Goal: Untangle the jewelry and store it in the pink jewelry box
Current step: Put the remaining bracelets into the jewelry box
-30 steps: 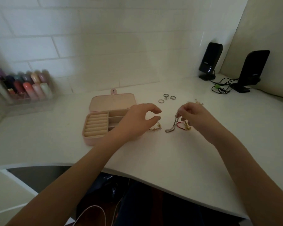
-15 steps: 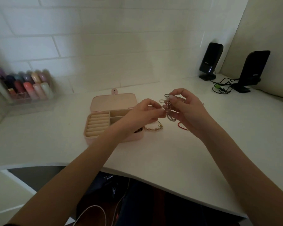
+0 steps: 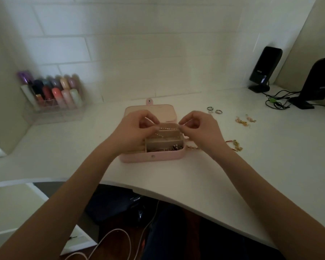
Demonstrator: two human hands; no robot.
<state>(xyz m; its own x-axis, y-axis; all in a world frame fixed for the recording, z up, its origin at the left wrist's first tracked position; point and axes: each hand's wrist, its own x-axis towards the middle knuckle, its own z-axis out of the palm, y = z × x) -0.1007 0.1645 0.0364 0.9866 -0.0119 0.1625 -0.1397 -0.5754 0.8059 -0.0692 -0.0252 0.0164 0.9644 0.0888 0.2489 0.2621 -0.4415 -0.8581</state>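
Across the middle of the frame runs a smooth white desk [image 3: 233, 166] with a curved front edge, backed by a white brick-pattern wall [image 3: 139, 53]. Dead center sits the pink jewelry box [image 3: 152, 157], rounded corners, lid flipped back, beige dividers inside, some dark beady stuff in the front compartment. Both hands hover right over it: left hand [image 3: 131, 130] and right hand [image 3: 201, 128] each pinch an end of a thin silvery chain [image 3: 168, 126], stretched between them above the box. Right of the box, a red-and-gold bracelet [image 3: 235, 145] lies on the desk, with gold earrings [image 3: 245, 121] and a few silver rings [image 3: 214, 110] further back. Upper left has a clear organizer of pastel tubes [image 3: 54, 92]; upper right, two black speakers [image 3: 264, 70] with tangled cables. Plenty of bare desk left of the box and along the front edge.
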